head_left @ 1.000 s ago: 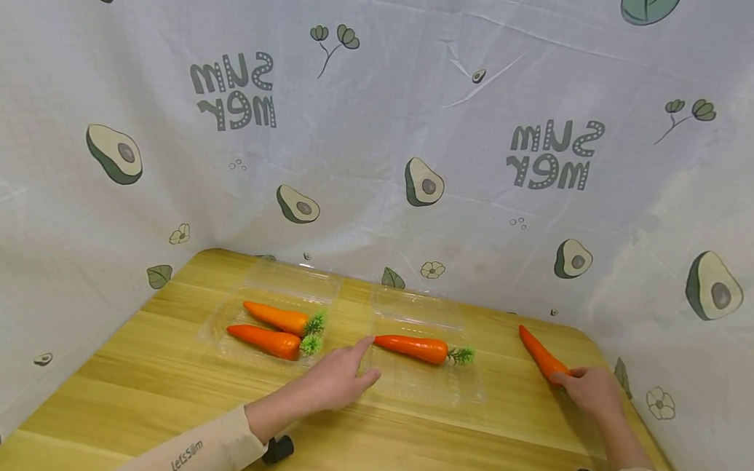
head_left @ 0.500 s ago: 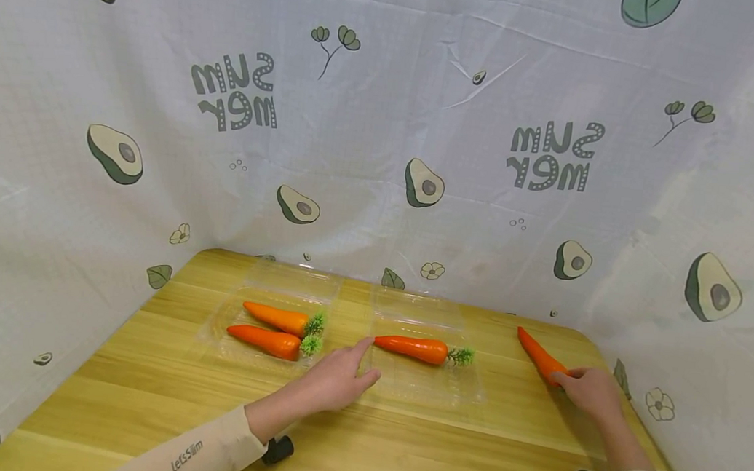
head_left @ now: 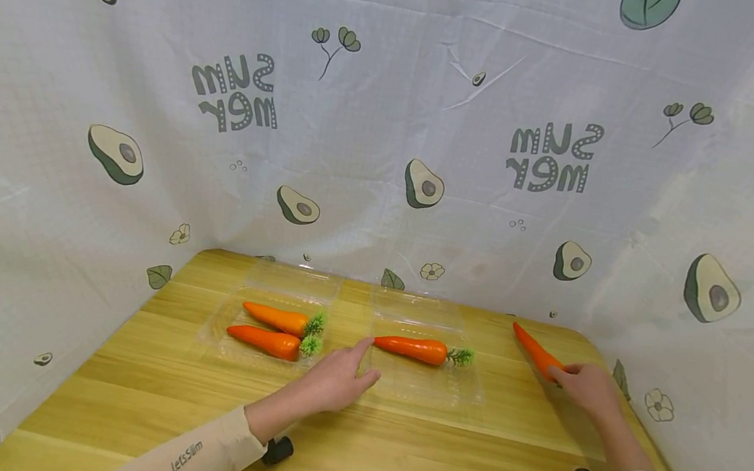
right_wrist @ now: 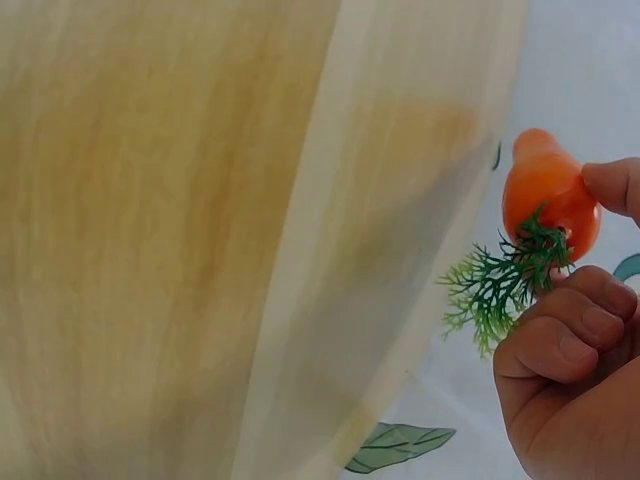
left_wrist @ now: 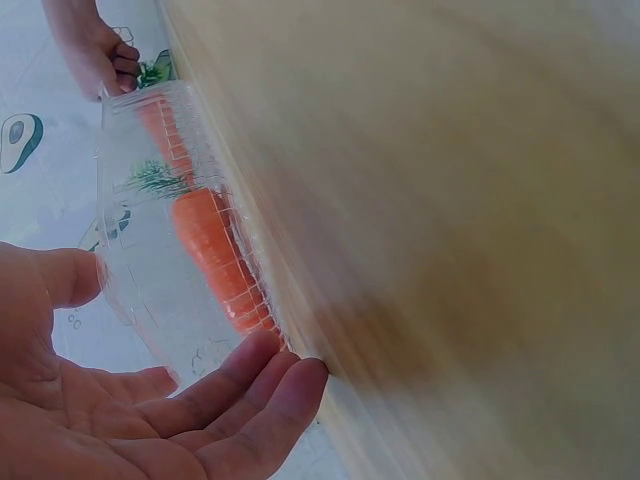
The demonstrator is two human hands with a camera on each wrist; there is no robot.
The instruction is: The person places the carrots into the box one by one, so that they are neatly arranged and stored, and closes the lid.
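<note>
At the right of the table in the head view, my right hand [head_left: 586, 389] pinches an orange carrot [head_left: 535, 349] by its thick end, with the tip pointing away. The carrot's green leafy top [right_wrist: 510, 275] hangs beside the curled fingers in the right wrist view. My left hand [head_left: 337, 379] lies at the left edge of a clear plastic box [head_left: 432, 392], its fingers loosely extended and touching or close to the rim [left_wrist: 285, 350]. Inside that box lies another carrot [head_left: 415, 349], its leaves to the right.
Left of my left hand is a second clear box [head_left: 219, 337] with two carrots [head_left: 271, 341] side by side. Both boxes have raised or folded-back lids [head_left: 418, 309]. A printed curtain [head_left: 371, 133] hangs behind and beside the wooden table [head_left: 401, 456].
My right hand has shifted slightly to the left with the carrot, which now shows a bit of its dark leaf end below the fingers. The left hand has stayed in place.
</note>
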